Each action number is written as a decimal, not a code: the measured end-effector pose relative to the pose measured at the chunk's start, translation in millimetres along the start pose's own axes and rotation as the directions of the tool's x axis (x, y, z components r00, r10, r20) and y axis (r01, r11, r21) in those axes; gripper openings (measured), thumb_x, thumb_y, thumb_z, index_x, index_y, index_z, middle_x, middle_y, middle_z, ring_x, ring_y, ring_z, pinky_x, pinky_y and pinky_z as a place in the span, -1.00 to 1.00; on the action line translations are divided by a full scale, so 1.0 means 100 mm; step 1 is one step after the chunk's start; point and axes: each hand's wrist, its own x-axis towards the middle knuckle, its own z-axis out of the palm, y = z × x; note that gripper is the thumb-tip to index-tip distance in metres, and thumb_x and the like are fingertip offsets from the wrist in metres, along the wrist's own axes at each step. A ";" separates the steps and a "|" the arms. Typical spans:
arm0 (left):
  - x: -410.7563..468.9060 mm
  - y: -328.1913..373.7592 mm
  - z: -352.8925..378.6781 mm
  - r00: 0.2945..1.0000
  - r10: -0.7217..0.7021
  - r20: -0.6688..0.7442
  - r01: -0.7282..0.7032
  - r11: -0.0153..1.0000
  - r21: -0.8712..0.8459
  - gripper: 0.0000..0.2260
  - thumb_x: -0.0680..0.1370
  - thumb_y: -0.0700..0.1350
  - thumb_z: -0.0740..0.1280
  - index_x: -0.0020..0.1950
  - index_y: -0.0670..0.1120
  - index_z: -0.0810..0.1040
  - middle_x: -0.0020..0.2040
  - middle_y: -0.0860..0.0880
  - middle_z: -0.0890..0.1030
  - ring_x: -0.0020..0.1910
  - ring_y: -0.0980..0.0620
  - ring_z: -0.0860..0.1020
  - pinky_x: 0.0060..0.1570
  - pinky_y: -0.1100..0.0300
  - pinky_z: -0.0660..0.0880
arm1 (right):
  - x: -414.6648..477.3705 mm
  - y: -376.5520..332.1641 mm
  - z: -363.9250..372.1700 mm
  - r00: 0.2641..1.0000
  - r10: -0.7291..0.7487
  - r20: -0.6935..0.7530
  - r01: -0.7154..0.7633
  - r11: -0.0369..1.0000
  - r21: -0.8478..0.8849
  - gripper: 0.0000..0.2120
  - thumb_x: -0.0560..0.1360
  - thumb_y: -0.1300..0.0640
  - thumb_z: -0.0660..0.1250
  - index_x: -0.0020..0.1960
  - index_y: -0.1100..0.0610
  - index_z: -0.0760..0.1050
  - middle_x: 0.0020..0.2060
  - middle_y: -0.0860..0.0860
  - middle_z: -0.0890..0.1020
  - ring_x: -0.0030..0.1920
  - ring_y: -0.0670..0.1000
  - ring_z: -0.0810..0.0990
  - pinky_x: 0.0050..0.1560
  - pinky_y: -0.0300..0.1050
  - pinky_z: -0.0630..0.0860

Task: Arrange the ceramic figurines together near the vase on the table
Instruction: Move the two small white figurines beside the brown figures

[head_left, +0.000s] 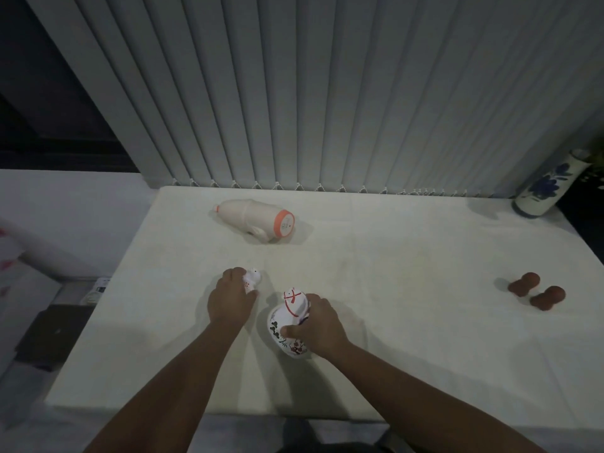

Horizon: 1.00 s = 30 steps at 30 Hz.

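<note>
On the white table (392, 322), my left hand (230, 300) grips a small white figurine with red dots (252, 278). My right hand (318, 325) is closed around a larger white figurine painted with red lines and dark plants (287, 317), which stands near the table's middle front. A pale peach figurine with an orange ring at its base (258, 219) lies on its side farther back. Two small brown figurines (536, 291) sit at the right. The white vase with blue flowers (544, 186) stands at the far right corner.
Grey vertical blinds (327, 93) hang behind the table's back edge. Left of the table, lower down, are a white surface, a dark box (52, 331) and some small items. The table's front edge runs just below my forearms.
</note>
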 end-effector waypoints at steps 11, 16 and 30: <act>0.00 -0.08 -0.04 0.991 -0.121 0.051 0.122 0.992 -0.016 -0.42 0.36 0.05 0.47 0.30 -0.14 0.42 0.19 -0.19 0.46 0.17 -0.19 0.50 0.08 -0.06 0.50 | -0.14 -0.01 0.02 0.998 -0.050 0.040 0.047 0.996 0.072 -0.39 0.27 0.02 0.56 0.08 -0.02 0.19 0.09 0.03 0.58 0.06 0.09 0.59 -0.05 -0.13 0.48; 0.01 -0.07 -0.03 0.989 -0.137 0.056 0.142 0.985 -0.096 -0.43 0.35 0.01 0.51 0.25 -0.19 0.42 0.16 -0.23 0.49 0.16 -0.23 0.50 0.13 -0.04 0.46 | -0.18 0.02 -0.02 0.998 -0.036 0.049 0.032 0.997 0.067 -0.37 0.28 0.01 0.55 0.08 -0.01 0.16 0.07 0.01 0.55 0.06 0.08 0.59 -0.01 -0.09 0.54; 0.01 0.74 0.24 0.988 -0.038 0.153 0.084 0.949 -0.303 -0.45 0.41 -0.01 0.46 0.33 -0.10 0.36 0.20 -0.21 0.42 0.14 -0.23 0.51 0.11 -0.01 0.46 | -0.12 0.44 -0.76 0.988 0.043 -0.150 -0.052 0.997 -0.054 -0.39 0.26 -0.06 0.51 0.20 0.04 0.30 0.06 0.02 0.61 0.07 0.12 0.57 -0.14 -0.10 0.42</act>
